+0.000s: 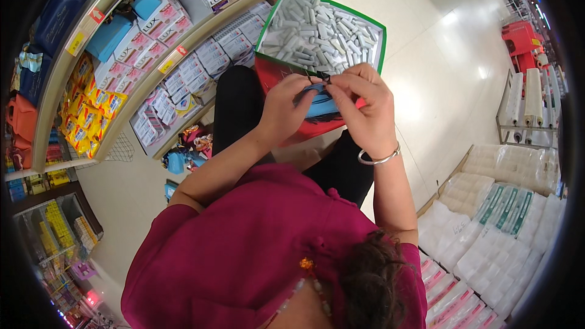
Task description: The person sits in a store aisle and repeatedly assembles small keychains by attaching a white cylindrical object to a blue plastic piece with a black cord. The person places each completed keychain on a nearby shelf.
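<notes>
In front of me, both hands work close together at a small blue item (pixel 322 106), perhaps a pouch or packet, with dark strands along its lower edge. My left hand (pixel 285 105) is closed round its left side, the thumb lying over the front. My right hand (pixel 368 102) pinches a black ribbon or cord (pixel 325 77) at its top between thumb and fingers; exactly how it is tied is too small to tell. Just beyond my hands stands a red box with a green rim (pixel 329 3), holding many small pale cylindrical pieces (pixel 323 33).
Shelves (pixel 134 49) with boxed soaps and yellow packets (pixel 85 109) curve along the left. Blue pieces and patterned cloth (pixel 186 152) lie low beside my left leg. Plastic-wrapped white packs (pixel 499 237) are stacked at right. Tiled floor (pixel 426 73) runs beyond the box.
</notes>
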Demonstrator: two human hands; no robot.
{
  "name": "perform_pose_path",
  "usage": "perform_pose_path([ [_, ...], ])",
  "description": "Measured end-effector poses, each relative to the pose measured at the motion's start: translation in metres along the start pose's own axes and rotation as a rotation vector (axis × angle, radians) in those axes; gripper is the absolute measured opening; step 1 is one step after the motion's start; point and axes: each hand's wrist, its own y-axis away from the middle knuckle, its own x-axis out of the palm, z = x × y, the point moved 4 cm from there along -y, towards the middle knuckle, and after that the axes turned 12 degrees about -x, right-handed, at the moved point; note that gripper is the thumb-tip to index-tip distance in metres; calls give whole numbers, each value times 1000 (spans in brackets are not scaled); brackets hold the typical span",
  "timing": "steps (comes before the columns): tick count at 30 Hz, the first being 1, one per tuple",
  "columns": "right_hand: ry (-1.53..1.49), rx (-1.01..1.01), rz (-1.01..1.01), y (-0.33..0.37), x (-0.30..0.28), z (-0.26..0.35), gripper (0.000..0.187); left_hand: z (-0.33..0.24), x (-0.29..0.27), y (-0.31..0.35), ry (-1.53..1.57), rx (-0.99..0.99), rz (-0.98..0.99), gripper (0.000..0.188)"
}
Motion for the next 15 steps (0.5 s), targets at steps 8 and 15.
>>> perform_pose_path([
  [8,179,147,215,-21,16,-46,12,-2,-1,-3,-179,161,6,16],
  [15,300,23,404,-30,21,-40,11,-4,0,-4,-140,173,-117,15],
])
